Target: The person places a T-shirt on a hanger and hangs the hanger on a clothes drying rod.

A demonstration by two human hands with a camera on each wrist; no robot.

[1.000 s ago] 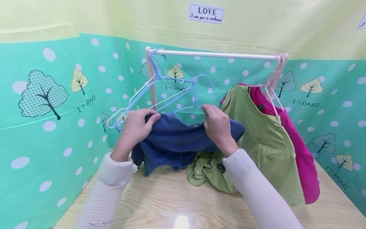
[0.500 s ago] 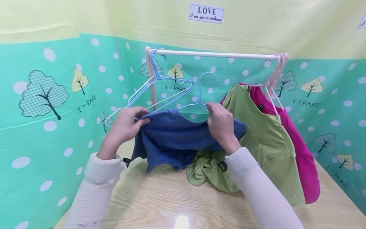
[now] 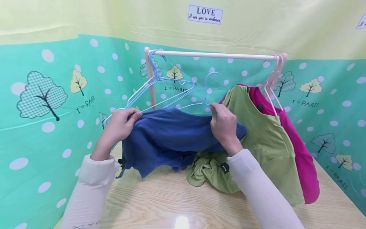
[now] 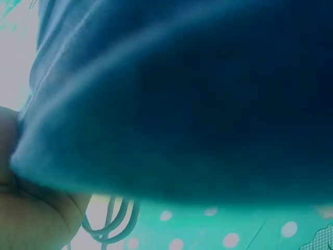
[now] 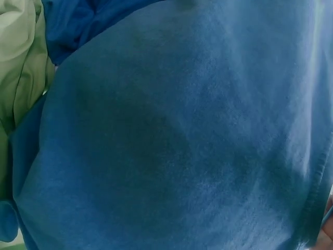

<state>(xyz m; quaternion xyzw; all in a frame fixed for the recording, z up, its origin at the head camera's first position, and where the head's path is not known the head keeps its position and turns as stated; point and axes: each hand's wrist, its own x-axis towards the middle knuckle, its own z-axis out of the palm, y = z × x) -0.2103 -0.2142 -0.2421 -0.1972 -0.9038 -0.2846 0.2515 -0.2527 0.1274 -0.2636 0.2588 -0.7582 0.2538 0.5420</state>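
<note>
A blue shirt [image 3: 168, 133] hangs spread between the two hands, above the table. My left hand [image 3: 121, 124] pinches its top edge at the left shoulder, thumb in front. My right hand [image 3: 224, 124] grips a light blue wire hanger [image 3: 205, 90] beside the base of its hook, the shirt's right shoulder hanging below that hand. The hanger's left arm slopes down behind the neckline, and the rest is hidden in the cloth. Shirt fabric [image 4: 182, 104] fills most of the left wrist view, with the left palm [image 4: 36, 221] at lower left. Blue cloth [image 5: 156, 135] also covers the right wrist view.
Behind stands a small clothes rack with a white bar [image 3: 214, 55]. Several blue and white hangers [image 3: 154, 68] hang at its left end. At the right end, a green shirt [image 3: 266, 143] and a magenta shirt [image 3: 307, 168] hang from pink hangers, green cloth trailing onto the wooden table [image 3: 154, 203].
My left hand has slid left and pulled the shirt's left shoulder out wider, flattening the neckline. The right hand has shifted slightly right with the hanger, whose hook now stands more upright.
</note>
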